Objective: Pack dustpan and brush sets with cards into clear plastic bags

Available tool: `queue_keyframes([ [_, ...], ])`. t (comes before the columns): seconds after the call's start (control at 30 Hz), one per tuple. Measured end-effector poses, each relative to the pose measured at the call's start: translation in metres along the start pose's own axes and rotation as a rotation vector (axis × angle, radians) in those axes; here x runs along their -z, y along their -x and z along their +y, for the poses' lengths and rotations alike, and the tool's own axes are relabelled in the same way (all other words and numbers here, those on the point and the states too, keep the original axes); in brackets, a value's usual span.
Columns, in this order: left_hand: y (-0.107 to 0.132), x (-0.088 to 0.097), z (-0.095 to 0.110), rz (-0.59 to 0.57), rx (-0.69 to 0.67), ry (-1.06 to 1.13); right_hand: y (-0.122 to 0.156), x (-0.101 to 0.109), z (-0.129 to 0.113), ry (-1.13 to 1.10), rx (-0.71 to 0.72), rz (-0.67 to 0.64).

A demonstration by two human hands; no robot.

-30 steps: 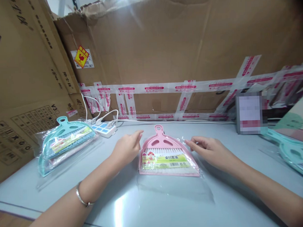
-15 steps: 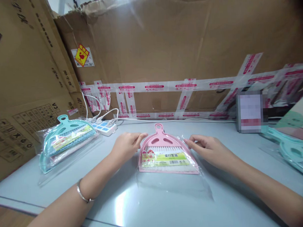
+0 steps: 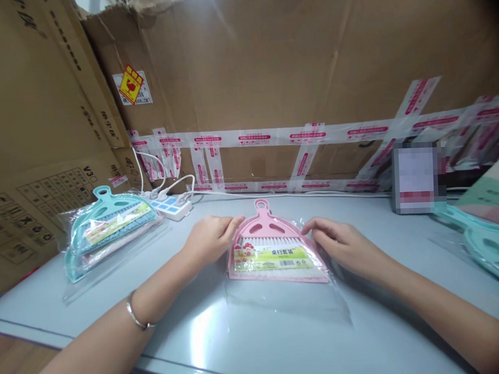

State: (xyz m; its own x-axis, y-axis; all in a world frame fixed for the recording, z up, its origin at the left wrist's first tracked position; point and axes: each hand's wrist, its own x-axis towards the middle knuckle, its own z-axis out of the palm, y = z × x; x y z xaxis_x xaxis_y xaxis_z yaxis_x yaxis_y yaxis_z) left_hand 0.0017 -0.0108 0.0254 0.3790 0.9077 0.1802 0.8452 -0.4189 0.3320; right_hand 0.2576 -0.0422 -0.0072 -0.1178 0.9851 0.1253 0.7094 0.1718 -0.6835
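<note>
A pink dustpan and brush set lies flat on the table in front of me, in a clear plastic bag with a printed label. Its handle loop points away from me, and the white bristles show under the film. At its left side, my left hand is closed, thumb and fingers pinching the packaged set's edge. My right hand has its fingers curled in, the thumb and index finger pinching the bag at the upper right edge. The bag's loose end spreads over the table toward me.
A turquoise packaged dustpan set lies at the left, another turquoise dustpan at the right. Behind stand a white power strip with plugged cables and a blurred upright device. Large cardboard boxes wall the back and left of the table.
The view has shifted slightly. My right index finger lies a little closer over the bag's upper right edge; the left hand and the pink set stay nearly the same.
</note>
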Motion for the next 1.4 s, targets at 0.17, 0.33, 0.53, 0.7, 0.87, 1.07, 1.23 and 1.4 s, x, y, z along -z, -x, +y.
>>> queue_keyframes([
  [0.17, -0.001, -0.003, -0.005, -0.021, 0.015, -0.083, -0.001, 0.0, 0.002, 0.03, 0.069, 0.032],
  [0.33, -0.003, -0.012, -0.009, -0.147, 0.049, -0.121, -0.001, -0.003, 0.004, 0.042, -0.013, -0.123],
  [0.53, -0.003, -0.018, -0.011, -0.193, 0.036, -0.066, -0.001, -0.007, 0.006, 0.085, -0.032, -0.237],
  [0.7, -0.003, -0.021, -0.014, -0.172, 0.006, -0.01, -0.001, -0.003, 0.006, 0.108, -0.047, -0.227],
  [0.87, -0.005, -0.023, -0.016, -0.163, -0.007, 0.004, 0.0, -0.002, 0.006, 0.103, -0.036, -0.198],
  [1.07, -0.005, -0.021, -0.017, -0.177, -0.03, 0.075, 0.0, 0.0, 0.005, 0.082, -0.013, -0.203],
  [1.23, -0.003, -0.018, -0.016, -0.227, -0.023, 0.153, -0.001, 0.005, 0.006, 0.097, -0.014, -0.146],
  [1.4, -0.003, -0.015, -0.015, -0.225, -0.03, 0.09, -0.004, 0.005, 0.008, 0.094, -0.022, -0.131],
])
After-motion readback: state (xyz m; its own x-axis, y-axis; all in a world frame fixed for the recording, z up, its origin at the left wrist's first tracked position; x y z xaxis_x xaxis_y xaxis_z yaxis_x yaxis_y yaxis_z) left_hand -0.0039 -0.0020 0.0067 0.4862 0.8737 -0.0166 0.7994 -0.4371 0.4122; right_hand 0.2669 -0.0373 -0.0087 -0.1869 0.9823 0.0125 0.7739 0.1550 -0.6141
